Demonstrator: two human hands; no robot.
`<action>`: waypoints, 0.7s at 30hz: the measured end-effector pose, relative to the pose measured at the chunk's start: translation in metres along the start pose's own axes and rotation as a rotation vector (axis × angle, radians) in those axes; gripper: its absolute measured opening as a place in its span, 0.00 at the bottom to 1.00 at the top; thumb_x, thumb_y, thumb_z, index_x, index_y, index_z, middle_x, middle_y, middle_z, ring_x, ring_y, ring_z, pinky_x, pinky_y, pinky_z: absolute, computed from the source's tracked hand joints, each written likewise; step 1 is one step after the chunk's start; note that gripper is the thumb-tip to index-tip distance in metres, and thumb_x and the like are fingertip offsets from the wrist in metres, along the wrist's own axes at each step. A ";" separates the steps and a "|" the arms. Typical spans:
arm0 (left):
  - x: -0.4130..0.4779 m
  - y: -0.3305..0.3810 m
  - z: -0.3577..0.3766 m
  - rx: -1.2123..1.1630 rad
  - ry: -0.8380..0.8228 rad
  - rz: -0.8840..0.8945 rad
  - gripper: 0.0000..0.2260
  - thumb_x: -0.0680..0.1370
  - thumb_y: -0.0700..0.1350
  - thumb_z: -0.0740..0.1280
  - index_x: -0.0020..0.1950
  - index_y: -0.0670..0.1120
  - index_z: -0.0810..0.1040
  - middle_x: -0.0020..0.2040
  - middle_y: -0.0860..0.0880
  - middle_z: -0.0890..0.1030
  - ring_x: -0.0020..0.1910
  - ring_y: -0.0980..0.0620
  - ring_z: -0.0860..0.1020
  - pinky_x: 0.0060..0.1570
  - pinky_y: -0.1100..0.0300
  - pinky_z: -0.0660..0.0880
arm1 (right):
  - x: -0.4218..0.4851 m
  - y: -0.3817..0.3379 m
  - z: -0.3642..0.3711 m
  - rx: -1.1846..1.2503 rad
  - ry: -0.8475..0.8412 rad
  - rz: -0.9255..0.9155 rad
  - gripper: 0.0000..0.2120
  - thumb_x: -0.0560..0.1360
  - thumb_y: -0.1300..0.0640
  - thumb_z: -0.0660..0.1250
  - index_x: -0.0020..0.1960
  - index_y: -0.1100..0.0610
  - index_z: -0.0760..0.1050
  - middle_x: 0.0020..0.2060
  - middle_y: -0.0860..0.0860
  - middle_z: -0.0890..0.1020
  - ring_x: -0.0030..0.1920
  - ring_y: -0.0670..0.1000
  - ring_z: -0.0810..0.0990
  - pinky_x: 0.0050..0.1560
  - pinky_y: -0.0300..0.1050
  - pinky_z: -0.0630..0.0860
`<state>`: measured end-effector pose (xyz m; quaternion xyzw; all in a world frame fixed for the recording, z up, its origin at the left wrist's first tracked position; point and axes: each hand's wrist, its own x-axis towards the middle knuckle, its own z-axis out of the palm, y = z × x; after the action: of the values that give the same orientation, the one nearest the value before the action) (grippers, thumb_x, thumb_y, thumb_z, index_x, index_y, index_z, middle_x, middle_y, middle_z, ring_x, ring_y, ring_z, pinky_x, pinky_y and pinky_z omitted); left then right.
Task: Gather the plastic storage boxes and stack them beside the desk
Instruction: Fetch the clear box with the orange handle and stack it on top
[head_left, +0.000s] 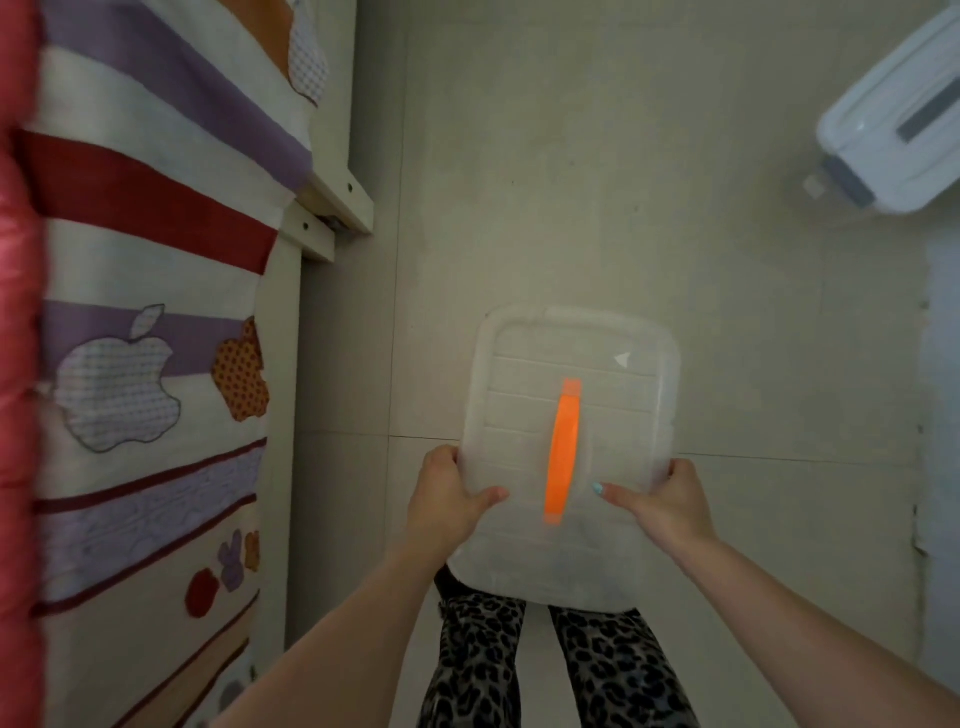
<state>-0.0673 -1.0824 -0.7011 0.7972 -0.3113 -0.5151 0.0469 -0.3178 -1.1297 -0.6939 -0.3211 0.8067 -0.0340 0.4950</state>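
A translucent plastic storage box (524, 415) with an orange handle (563, 452) on its lid is held above the floor in front of me. My left hand (449, 493) grips its left edge, thumb on the lid. My right hand (665, 496) grips its right edge, thumb pointing toward the handle. A second plastic box (893, 130), white with grey latches, lies on the floor at the upper right, partly cut off by the frame.
A bed with a striped, apple-patterned cover (145, 364) and a pale wooden frame (322, 208) runs along the left. The grey tiled floor (597, 182) stretches ahead. My legs in leopard-print trousers (561, 670) show below the box. A pale wall edge (940, 415) stands at the right.
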 end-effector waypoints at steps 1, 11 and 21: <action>-0.007 0.001 -0.005 0.002 -0.003 -0.003 0.32 0.64 0.57 0.79 0.61 0.46 0.71 0.56 0.50 0.76 0.54 0.51 0.77 0.55 0.50 0.77 | -0.008 -0.004 -0.003 -0.004 0.017 -0.028 0.32 0.55 0.56 0.86 0.52 0.64 0.75 0.47 0.55 0.83 0.44 0.54 0.82 0.40 0.42 0.74; -0.098 0.039 -0.067 0.104 0.097 0.058 0.30 0.65 0.61 0.76 0.59 0.48 0.70 0.50 0.54 0.72 0.50 0.53 0.75 0.48 0.55 0.76 | -0.097 -0.053 -0.049 0.019 0.096 -0.146 0.30 0.54 0.57 0.85 0.49 0.61 0.73 0.41 0.51 0.81 0.39 0.49 0.80 0.36 0.41 0.73; -0.200 0.095 -0.143 0.062 0.181 0.167 0.34 0.63 0.65 0.75 0.62 0.50 0.69 0.52 0.58 0.71 0.50 0.56 0.74 0.49 0.56 0.76 | -0.202 -0.117 -0.113 0.082 0.143 -0.205 0.33 0.54 0.57 0.86 0.52 0.60 0.72 0.44 0.52 0.80 0.40 0.50 0.80 0.36 0.42 0.72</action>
<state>-0.0431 -1.0848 -0.4389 0.8128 -0.3869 -0.4256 0.0929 -0.2920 -1.1408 -0.4364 -0.3782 0.8008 -0.1400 0.4429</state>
